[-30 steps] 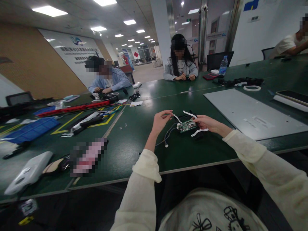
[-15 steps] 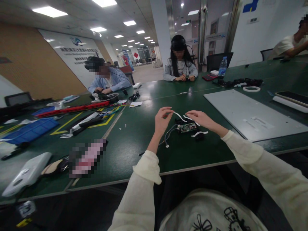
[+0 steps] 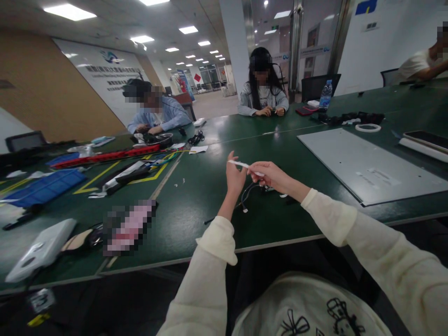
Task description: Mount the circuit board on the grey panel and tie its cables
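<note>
The person's right hand (image 3: pixel 269 175) is pinching a narrow white strip (image 3: pixel 239 163) between thumb and fingers, holding it up just above the green table (image 3: pixel 210 200). The left hand (image 3: pixel 236 178) is standing close beside it, index finger raised and thumb set apart; the strip's far end is lying across that hand's fingers, though I can't tell whether they are gripping it. Being so thin, the strip could crease or twist if the hands were pulling unevenly, or slip away if that one pinch were loosening. A sleeve or wrist could also snag the dark cable (image 3: pixel 247 192) looping just below and drag at the circuit board (image 3: pixel 269 188), which is mostly hiding behind the right hand. The strip is looking flat, matte and ribbon-like, the cable rounded and bendy, ending in a small, pale connector (image 3: pixel 245 210); the tabletop is shining smoothly.
</note>
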Demonstrator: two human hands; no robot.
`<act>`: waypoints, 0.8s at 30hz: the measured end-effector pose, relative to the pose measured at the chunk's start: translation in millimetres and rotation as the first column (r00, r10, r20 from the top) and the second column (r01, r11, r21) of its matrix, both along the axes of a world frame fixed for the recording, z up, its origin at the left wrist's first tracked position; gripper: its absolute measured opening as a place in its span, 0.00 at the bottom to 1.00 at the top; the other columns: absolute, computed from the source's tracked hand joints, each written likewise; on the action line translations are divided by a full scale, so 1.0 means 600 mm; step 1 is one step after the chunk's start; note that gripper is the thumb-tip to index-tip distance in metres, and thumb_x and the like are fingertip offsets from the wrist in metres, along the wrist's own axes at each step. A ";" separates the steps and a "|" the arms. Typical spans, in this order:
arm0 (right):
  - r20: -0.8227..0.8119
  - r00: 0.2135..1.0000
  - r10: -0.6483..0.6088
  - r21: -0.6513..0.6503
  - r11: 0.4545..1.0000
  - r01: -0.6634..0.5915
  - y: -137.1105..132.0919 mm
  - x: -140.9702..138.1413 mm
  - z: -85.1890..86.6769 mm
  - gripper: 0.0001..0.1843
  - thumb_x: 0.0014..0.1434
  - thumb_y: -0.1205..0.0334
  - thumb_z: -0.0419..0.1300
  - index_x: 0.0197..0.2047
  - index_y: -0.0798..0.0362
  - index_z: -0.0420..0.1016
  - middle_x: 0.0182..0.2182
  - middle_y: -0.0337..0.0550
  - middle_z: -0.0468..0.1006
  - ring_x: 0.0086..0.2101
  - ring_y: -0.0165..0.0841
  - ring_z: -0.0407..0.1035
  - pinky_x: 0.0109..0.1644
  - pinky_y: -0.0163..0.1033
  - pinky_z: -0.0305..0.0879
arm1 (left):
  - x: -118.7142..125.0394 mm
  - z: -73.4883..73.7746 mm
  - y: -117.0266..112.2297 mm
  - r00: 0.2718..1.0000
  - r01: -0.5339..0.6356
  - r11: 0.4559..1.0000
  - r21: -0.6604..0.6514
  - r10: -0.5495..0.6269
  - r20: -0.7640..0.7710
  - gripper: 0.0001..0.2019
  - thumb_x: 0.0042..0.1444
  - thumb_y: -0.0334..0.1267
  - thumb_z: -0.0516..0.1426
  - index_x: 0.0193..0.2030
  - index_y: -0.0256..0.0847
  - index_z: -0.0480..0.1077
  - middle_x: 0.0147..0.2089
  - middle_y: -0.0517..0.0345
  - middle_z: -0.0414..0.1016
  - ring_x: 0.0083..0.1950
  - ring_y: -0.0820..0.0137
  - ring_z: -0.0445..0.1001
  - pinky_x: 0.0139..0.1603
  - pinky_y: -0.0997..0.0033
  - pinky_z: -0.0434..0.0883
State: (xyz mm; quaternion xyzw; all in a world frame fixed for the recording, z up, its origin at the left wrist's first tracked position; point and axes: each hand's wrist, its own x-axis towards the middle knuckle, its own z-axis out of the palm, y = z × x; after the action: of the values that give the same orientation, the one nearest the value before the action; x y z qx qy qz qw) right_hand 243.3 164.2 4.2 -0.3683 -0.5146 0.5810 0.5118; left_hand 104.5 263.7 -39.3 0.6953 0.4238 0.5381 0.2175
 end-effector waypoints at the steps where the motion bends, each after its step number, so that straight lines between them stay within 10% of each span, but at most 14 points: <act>1: 0.087 0.996 0.017 0.016 1.000 -0.018 -0.004 -0.011 -0.003 0.17 0.52 0.47 0.65 0.30 0.55 0.76 0.24 0.38 0.74 0.24 0.24 0.67 0.23 0.27 0.54 | 0.002 -0.005 0.004 0.999 0.001 1.000 -0.011 -0.001 -0.045 0.33 0.52 0.30 0.59 0.65 0.45 0.56 0.56 0.48 0.67 0.51 0.64 0.72 0.50 0.61 0.72; 7: 0.538 0.838 -0.096 0.152 0.988 0.016 -0.007 -0.033 -0.030 0.27 0.54 0.41 0.64 0.19 0.57 0.73 0.17 0.41 0.73 0.18 0.25 0.67 0.26 0.30 0.62 | 0.013 -0.009 -0.001 0.966 0.075 0.997 -0.025 -0.078 -0.247 0.26 0.52 0.27 0.56 0.59 0.42 0.63 0.53 0.49 0.70 0.53 0.62 0.72 0.55 0.54 0.71; 14: 0.593 0.805 -0.025 0.106 0.993 -0.047 -0.004 0.003 -0.022 0.29 0.59 0.39 0.57 0.24 0.57 0.76 0.22 0.45 0.79 0.21 0.29 0.72 0.29 0.32 0.69 | 0.015 -0.005 -0.010 0.851 0.325 0.931 -0.167 -0.365 -0.379 0.19 0.56 0.34 0.56 0.55 0.39 0.67 0.56 0.46 0.71 0.58 0.59 0.70 0.59 0.54 0.69; 18: 0.630 0.755 -0.182 0.205 0.977 0.065 0.012 0.060 -0.008 0.27 0.64 0.42 0.53 0.30 0.56 0.78 0.26 0.46 0.80 0.26 0.31 0.75 0.33 0.34 0.71 | 0.014 -0.005 -0.019 0.790 0.399 0.898 -0.184 -0.439 -0.428 0.24 0.57 0.39 0.56 0.60 0.38 0.64 0.61 0.45 0.67 0.63 0.58 0.66 0.64 0.52 0.63; 24: 0.761 0.213 -0.612 0.528 0.776 0.344 0.058 0.221 -0.030 0.19 0.64 0.52 0.51 0.47 0.54 0.77 0.46 0.51 0.79 0.47 0.40 0.73 0.53 0.43 0.66 | 0.007 -0.004 -0.031 0.620 0.461 0.812 -0.357 -0.583 -0.525 0.43 0.50 0.57 0.62 0.69 0.41 0.54 0.71 0.43 0.52 0.72 0.51 0.50 0.70 0.49 0.52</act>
State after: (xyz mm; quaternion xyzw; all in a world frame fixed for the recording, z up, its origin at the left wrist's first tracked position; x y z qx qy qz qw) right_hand 376.2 199.1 -13.9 -0.6967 -0.6317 0.0235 0.3392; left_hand 108.4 245.4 -41.5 0.8999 0.2976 0.1529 0.2796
